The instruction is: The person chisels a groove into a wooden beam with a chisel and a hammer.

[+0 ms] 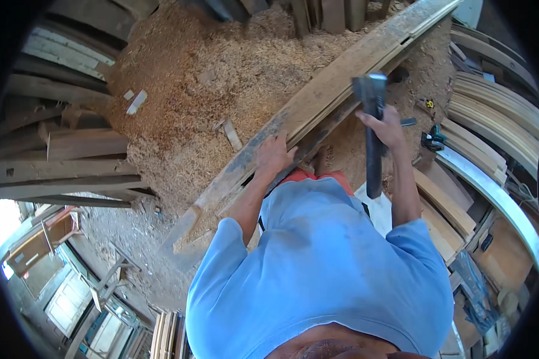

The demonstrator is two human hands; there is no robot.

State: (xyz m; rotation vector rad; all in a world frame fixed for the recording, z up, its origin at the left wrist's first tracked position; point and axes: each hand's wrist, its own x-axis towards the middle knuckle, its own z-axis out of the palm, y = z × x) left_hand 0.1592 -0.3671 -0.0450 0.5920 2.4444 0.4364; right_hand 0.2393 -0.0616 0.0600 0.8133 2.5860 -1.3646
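A long wooden beam (pixel 334 78) with a grooved edge runs slantwise from the far right toward my near left. My left hand (pixel 273 156) rests on its top, fingers spread over the wood and gripping nothing. To the right of the beam, my right hand (pixel 388 127) is closed round a dark hammer (pixel 373 161). Its blurred, heavy head has a bright metal end and points away from me, while the thick handle extends back toward my body. Beside that hand a short dark bar (pixel 408 122) pokes out; I cannot tell whether it belongs to the hammer.
Wood shavings (pixel 179 113) cover the floor beyond the beam, with small offcuts (pixel 232 135) among them. Timber (pixel 87 145) is stacked at left, boards (pixel 491 113) at right. A dark green power tool (pixel 433 139) and a yellow-and-black tape measure (pixel 429 103) lie right of my hand.
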